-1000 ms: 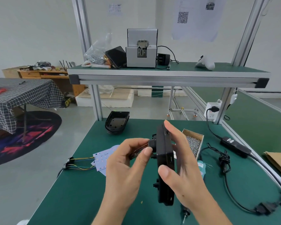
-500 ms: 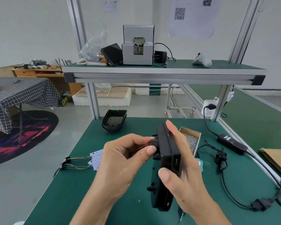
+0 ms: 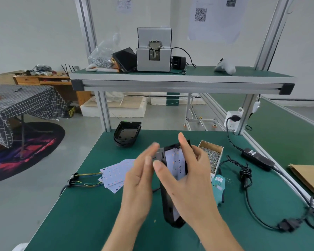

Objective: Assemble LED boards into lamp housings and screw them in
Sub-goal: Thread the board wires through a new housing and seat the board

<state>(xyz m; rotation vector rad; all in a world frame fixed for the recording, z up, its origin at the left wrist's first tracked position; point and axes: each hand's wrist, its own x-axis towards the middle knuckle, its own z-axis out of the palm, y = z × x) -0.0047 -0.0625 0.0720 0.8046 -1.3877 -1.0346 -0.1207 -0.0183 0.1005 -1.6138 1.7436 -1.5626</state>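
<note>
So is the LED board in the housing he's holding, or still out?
In. The white LED board shows inside the black lamp housing held in the right hand.

Glossy black plastic lamp housing (image 3: pixel 127 132), matt table (image 3: pixel 91 211)

Bench: green-matted workbench (image 3: pixel 91 214)
On it: empty black plastic lamp housing (image 3: pixel 127 133), white LED boards (image 3: pixel 114 173), cardboard box of screws (image 3: pixel 212 156), black power adapter (image 3: pixel 257 158)
</note>
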